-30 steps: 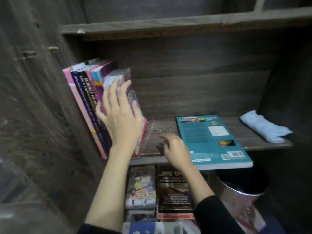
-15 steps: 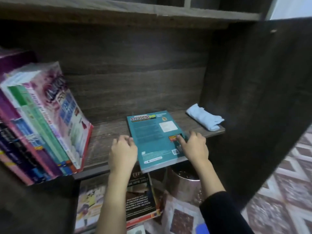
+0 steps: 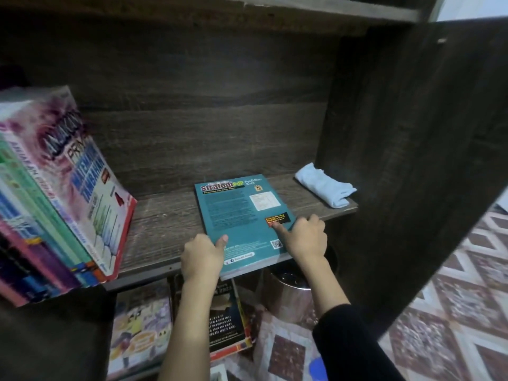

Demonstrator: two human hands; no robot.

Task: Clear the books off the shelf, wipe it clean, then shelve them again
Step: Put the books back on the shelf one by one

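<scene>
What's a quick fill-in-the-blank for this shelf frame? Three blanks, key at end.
The teal book lies ____ on the shelf, gripped by the left hand and the right hand. The folded blue cloth sits to the book's ____. The leaning books stand at the shelf's ____ end.
Missing words: flat; right; left.

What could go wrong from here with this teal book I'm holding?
The teal book overhangs the shelf edge, and your left hand and right hand grip only its near end, so it might slip toward the metal container below. The leaning books at left look unbraced; a bump could topple them.
</scene>
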